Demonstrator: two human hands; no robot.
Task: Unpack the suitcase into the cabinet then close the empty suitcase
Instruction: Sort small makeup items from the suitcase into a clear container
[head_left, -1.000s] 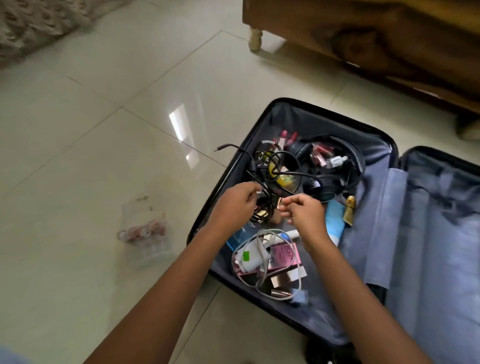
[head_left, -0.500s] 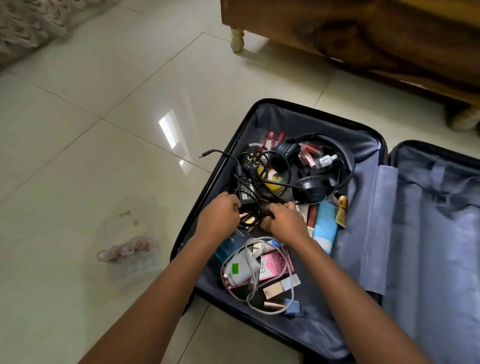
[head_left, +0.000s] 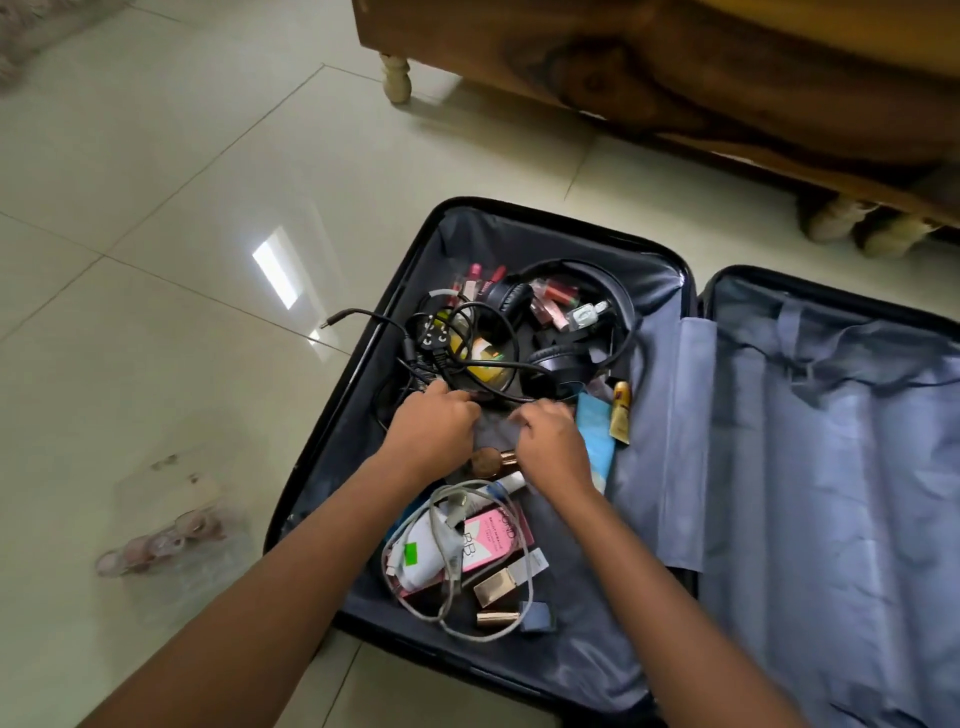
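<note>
Black cable tangle in the open suitcase's filled half: I have left hand curled on it, right hand curled alongside, hold unclear; unpacking step, next needs lifting it free without snagging headphones.

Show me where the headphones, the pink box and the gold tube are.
headphones (head_left: 549, 365), head view, lower ear cup.
pink box (head_left: 496, 538), head view, printed face.
gold tube (head_left: 621, 415), head view, its middle.
</note>
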